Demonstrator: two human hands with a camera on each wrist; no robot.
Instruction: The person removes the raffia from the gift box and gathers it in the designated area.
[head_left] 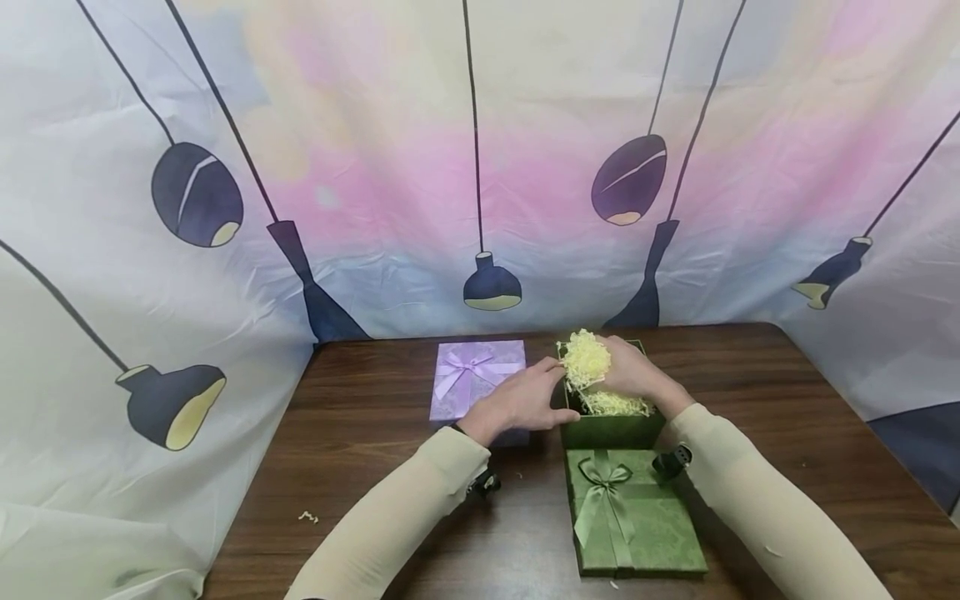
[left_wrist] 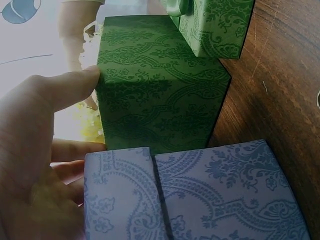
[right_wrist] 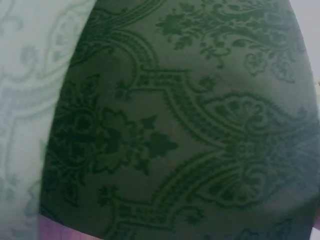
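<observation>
An open green patterned gift box (head_left: 611, 433) stands toward the back of the table with pale yellow shredded paper (head_left: 617, 405) inside. My right hand (head_left: 633, 369) is over the box and grips a clump of the shredded paper (head_left: 587, 360); its fingertips are hidden behind the clump. With thumb and fingers spread, my left hand (head_left: 517, 404) touches the box's left rim. In the left wrist view, the thumb (left_wrist: 75, 87) lies against the edge of the green box (left_wrist: 160, 85). Green patterned cardboard (right_wrist: 165, 120) fills the right wrist view, which hides that hand.
A purple gift box (head_left: 480, 379) with a ribbon bow stands left of the green box, partly behind my left hand. The green lid (head_left: 637, 517) with its bow lies in front of the green box. Paper scraps (head_left: 308, 517) lie on the wooden table (head_left: 360, 467). A printed curtain (head_left: 405, 167) hangs behind.
</observation>
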